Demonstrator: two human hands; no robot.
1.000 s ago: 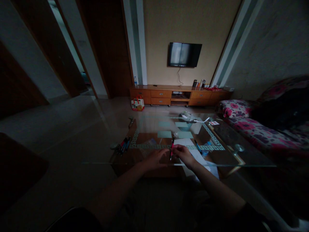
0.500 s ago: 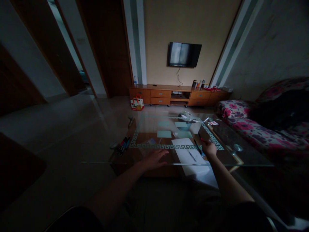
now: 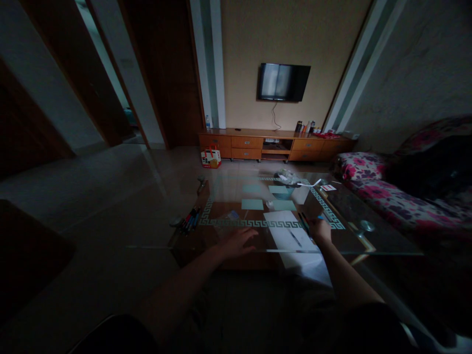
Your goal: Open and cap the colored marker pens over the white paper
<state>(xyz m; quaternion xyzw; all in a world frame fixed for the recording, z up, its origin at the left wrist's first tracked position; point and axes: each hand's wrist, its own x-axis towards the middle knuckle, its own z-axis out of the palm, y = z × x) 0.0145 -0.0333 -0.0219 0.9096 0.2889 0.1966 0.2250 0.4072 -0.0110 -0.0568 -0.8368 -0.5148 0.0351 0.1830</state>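
In a dim room, a person's left hand (image 3: pixel 238 242) lies flat on a glass table (image 3: pixel 354 237) near its front edge, fingers loosely spread, holding nothing. The right hand (image 3: pixel 320 230) rests at the right edge of a white sheet of paper (image 3: pixel 280 228), fingers curled by a few pens (image 3: pixel 303 222) there; the gloom hides whether they pinch one. This looks like handling pens one by one, and lifting one from that close group would call for a fine fingertip pinch.

Your view is dim and underexposed; wide-angle distortion bends the edges, and pale glare sheens the glass-topped bench (image 3: pixel 354 216).
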